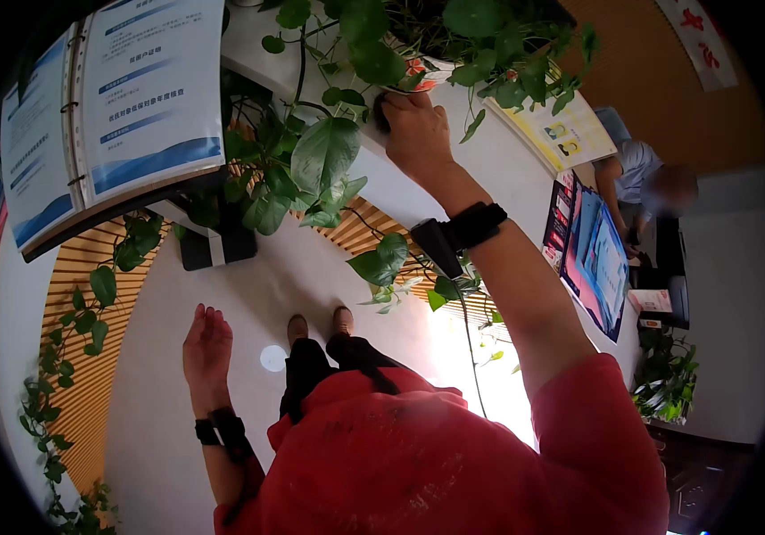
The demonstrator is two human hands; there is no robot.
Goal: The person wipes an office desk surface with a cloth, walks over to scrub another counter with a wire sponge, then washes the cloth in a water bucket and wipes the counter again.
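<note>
Outstretched right hand (418, 135) touches small black object (381, 113), finger grip unclear; lowered left hand (208, 348), fingers extended side by side.

I've got R hand (418, 138) at upper ctr of frame, back showing, fingers (397, 100) bent; R arm (525, 294) reaches there from lower R, elbow nearly straight. My L hand (207, 348) is mid-L, relaxed, fingers slightly curled, L forearm (220, 473) running up from btm edge.

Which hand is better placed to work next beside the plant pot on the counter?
Probably the right hand: it is up at the counter, close beside the plant pot. The left hand is open, well away from the pot.
</note>
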